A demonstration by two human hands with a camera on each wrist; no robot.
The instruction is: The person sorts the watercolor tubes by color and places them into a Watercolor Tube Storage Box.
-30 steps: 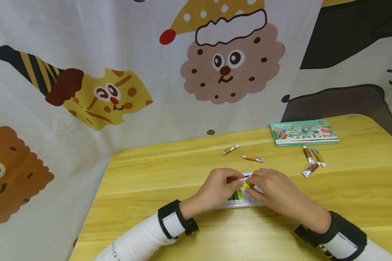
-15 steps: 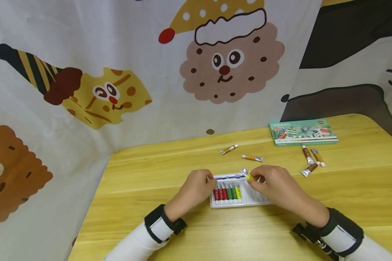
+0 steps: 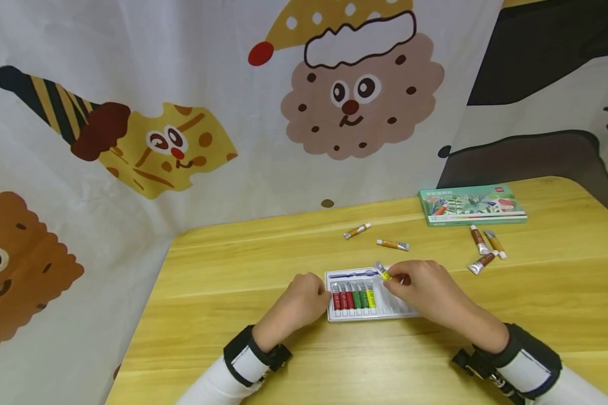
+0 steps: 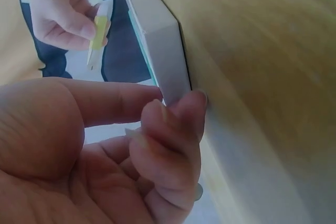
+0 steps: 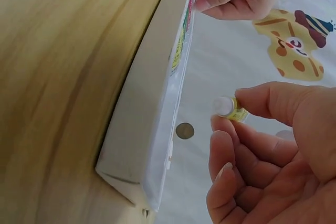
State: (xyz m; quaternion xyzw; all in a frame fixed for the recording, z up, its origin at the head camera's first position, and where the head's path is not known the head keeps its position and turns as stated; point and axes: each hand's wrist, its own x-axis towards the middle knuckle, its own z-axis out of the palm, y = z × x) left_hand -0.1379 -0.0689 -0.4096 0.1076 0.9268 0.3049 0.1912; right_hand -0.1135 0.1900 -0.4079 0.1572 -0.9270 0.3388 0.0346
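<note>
A white plastic tray (image 3: 405,316) lies on the table in the head view, with red, green and yellow paint tubes (image 3: 353,297) side by side in its left part. My left hand (image 3: 304,298) is at the tray's left end; in the left wrist view its thumb and curled fingers (image 4: 173,145) pinch the edge there. Over the tray's right part, my right hand (image 3: 428,287) holds a yellow paint tube (image 3: 383,272) between thumb and index finger. In the right wrist view the tube's white cap (image 5: 224,106) points toward the camera. A thin purple paintbrush (image 3: 352,275) lies along the tray's far side.
Two ochre tubes (image 3: 392,244) lie behind the tray. Farther right are two brown tubes (image 3: 478,240) and an ochre one (image 3: 495,244). A green paint box (image 3: 473,205) lies at the back edge, before a printed curtain (image 3: 263,185).
My left hand has moved from the middle of the tray to its left end, uncovering the row of tubes. The right hand has drawn slightly rightward and still holds the yellow tube.
</note>
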